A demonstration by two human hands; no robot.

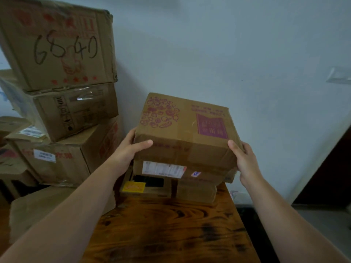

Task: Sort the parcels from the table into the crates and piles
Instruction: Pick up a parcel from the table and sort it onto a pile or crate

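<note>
A brown cardboard parcel (182, 130) with purple fruit drawings and a purple panel on its lid tops a small stack at the far end of the wooden table (171, 228). My left hand (131, 147) grips its left front corner and my right hand (245, 158) grips its right side. Under it lies a flatter parcel (163, 168) with a white shipping label. Below that sit a box with a yellow sticker (140, 187) and a plain brown box (195, 192).
A tall pile of large cartons stands on the left; the top one (57, 44) is marked 6840, with two more (76, 111) (62, 158) beneath. A white wall is behind. A dark doorway (330, 177) opens at the right. Floor lies right of the table.
</note>
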